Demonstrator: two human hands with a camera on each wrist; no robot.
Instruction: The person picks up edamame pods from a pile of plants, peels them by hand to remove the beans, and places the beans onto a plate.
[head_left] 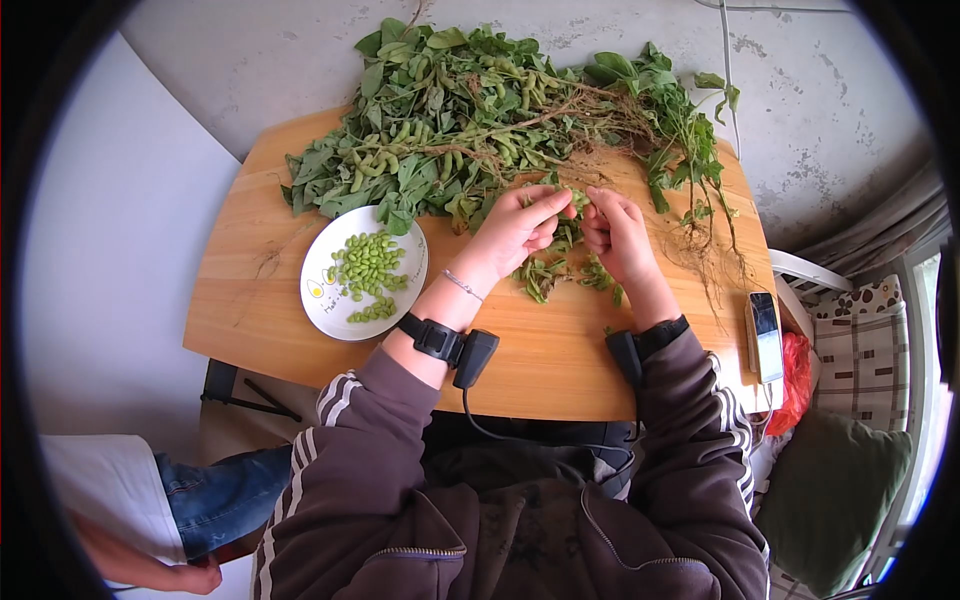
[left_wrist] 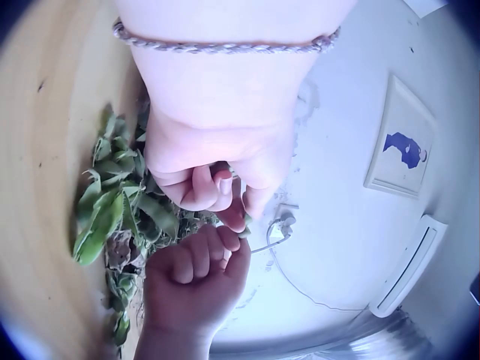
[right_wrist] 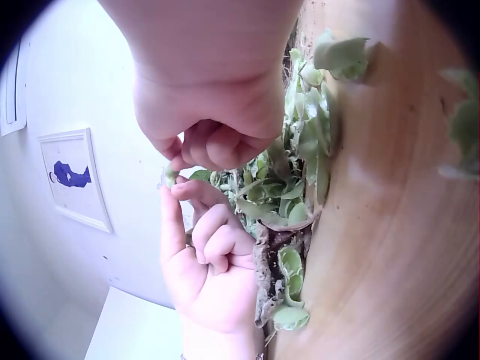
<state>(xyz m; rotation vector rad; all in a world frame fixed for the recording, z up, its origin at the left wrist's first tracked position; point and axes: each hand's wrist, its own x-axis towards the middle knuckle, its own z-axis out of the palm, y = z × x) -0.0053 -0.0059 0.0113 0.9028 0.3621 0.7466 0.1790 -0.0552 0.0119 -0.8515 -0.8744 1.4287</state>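
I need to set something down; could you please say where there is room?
The table is bare left of the plate, between the left sleeve and right sleeve, and between the right sleeve and the phone. Leafy stems crowd the far side; husks lie by the left hand.

Tabletop (head_left: 240, 300): plant pile (head_left: 440, 120) along far edge, reaching far right corner. Plate (head_left: 412, 250) left of middle, before pile, leaf over its far rim. Beans (head_left: 372, 262) in plate. Pod scraps (head_left: 541, 278) near middle, right of plate, before pile. Phone (head_left: 765, 335) at right edge, toward near corner. Cushion (head_left: 840, 490) off tabletop, beyond near right corner.
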